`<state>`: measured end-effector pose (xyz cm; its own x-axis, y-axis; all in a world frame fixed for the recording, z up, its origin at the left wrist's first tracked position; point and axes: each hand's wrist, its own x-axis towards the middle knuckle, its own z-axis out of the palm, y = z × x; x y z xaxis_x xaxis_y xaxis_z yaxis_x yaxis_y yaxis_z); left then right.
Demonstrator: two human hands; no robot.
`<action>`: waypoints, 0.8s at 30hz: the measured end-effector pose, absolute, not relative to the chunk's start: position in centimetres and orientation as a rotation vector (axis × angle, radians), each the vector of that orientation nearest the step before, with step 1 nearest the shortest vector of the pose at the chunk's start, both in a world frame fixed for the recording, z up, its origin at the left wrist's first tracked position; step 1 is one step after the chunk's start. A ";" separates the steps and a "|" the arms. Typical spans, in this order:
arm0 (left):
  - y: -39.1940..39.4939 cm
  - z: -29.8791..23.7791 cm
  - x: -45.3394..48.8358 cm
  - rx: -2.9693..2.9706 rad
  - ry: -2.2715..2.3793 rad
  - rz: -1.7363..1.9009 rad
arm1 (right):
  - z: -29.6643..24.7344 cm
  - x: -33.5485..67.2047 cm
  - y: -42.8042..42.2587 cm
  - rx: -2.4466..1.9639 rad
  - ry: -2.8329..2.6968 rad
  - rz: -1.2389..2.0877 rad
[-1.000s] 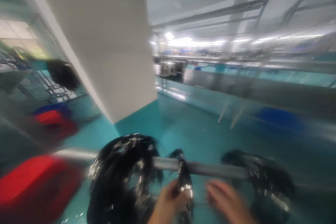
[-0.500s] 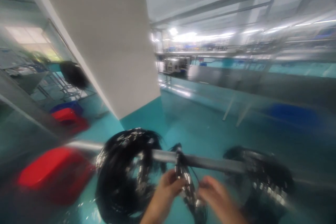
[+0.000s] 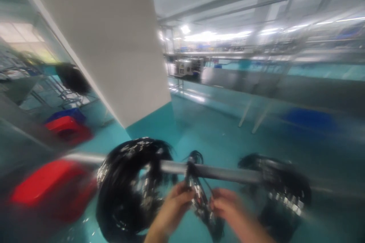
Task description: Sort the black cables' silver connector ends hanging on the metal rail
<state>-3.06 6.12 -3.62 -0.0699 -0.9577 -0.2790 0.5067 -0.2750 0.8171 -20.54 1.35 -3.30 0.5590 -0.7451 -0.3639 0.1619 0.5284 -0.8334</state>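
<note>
A grey metal rail (image 3: 222, 174) runs across the lower part of the head view. Black cable bundles with silver fittings hang over it: a big one (image 3: 128, 186) on the left, a thin one (image 3: 199, 193) in the middle, another (image 3: 282, 193) on the right. My left hand (image 3: 173, 209) and my right hand (image 3: 225, 207) are both closed on the thin middle bundle just below the rail. The picture is smeared by motion.
A wide white pillar (image 3: 114, 45) stands ahead on the teal floor (image 3: 205, 129). Red crates (image 3: 48, 186) and a blue one (image 3: 67, 115) sit low on the left. Long metal benches (image 3: 273, 87) run along the right, with a blue bin (image 3: 308, 119) beneath.
My right hand has come in from the right and closed on the thin bundle beside my left hand. The view has shifted a little.
</note>
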 end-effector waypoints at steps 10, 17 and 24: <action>6.4 -3.4 -3.9 0.977 -0.568 -1.558 | -3.2 -20.6 1.7 -0.827 0.899 -0.598; 6.4 -3.0 -4.4 1.009 -0.494 -1.532 | -2.8 -19.8 1.7 -0.959 1.027 -0.613; 6.3 -3.2 -3.7 1.034 -0.548 -1.534 | -2.9 -18.8 0.7 -1.378 0.902 -0.545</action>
